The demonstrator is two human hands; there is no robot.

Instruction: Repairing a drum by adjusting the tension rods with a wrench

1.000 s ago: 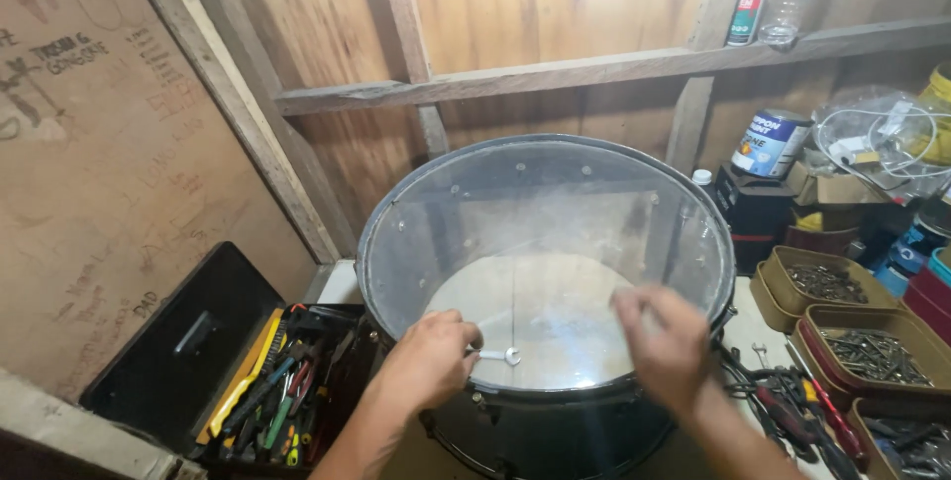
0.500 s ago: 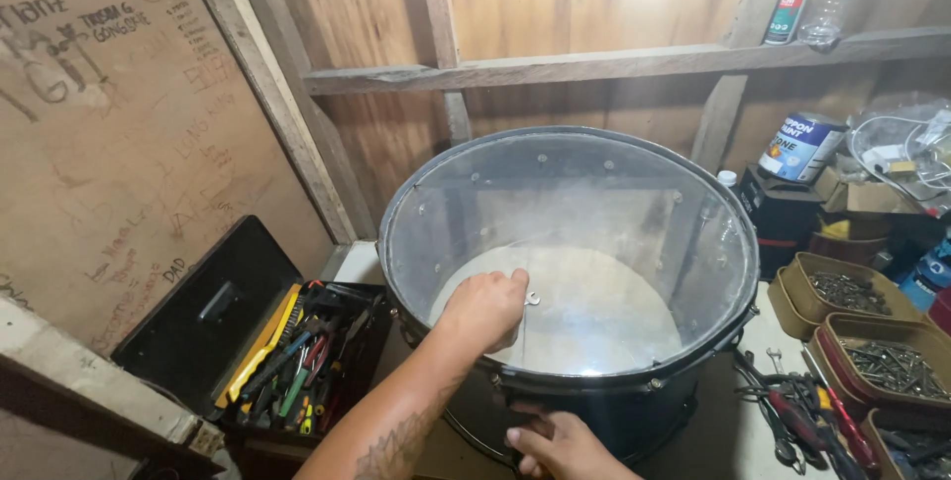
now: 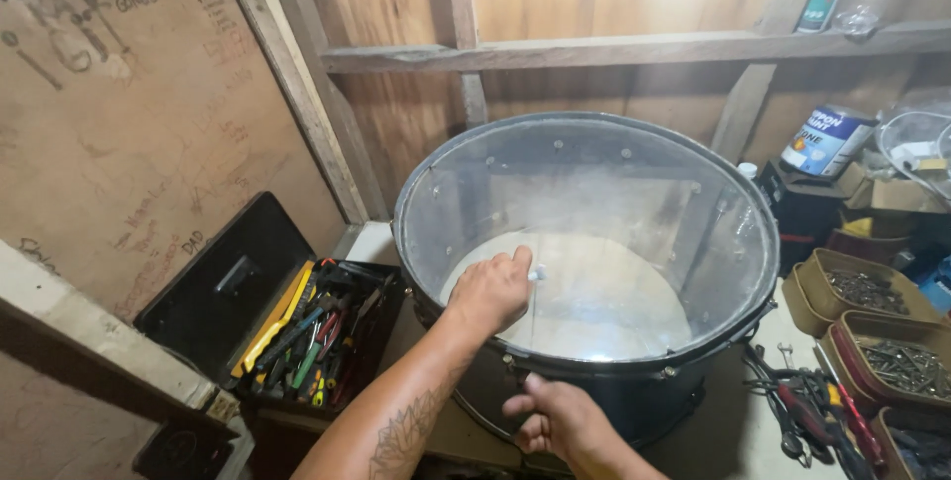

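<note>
A large drum shell point(image 3: 594, 178) with a clear wall, a dark rim and a pale bottom head stands open in front of me. My left hand point(image 3: 490, 292) reaches over the near rim into the shell, its fingers pinched on a small white-tipped part point(image 3: 537, 272) with a thin stem below it. My right hand point(image 3: 560, 423) is outside the drum, curled against the dark near wall just under the rim by a metal lug point(image 3: 666, 373). What its fingers close on is hidden.
An open black toolbox point(image 3: 307, 341) full of hand tools sits left of the drum. Brown trays of screws point(image 3: 862, 292) and loose pliers point(image 3: 802, 401) lie to the right. A paint can point(image 3: 827, 140) stands behind, under a wooden beam point(image 3: 634, 49).
My right hand left the rim, dropped outside the drum and settled on its near wall. My left hand stayed inside the shell on the small part. The camera swung left.
</note>
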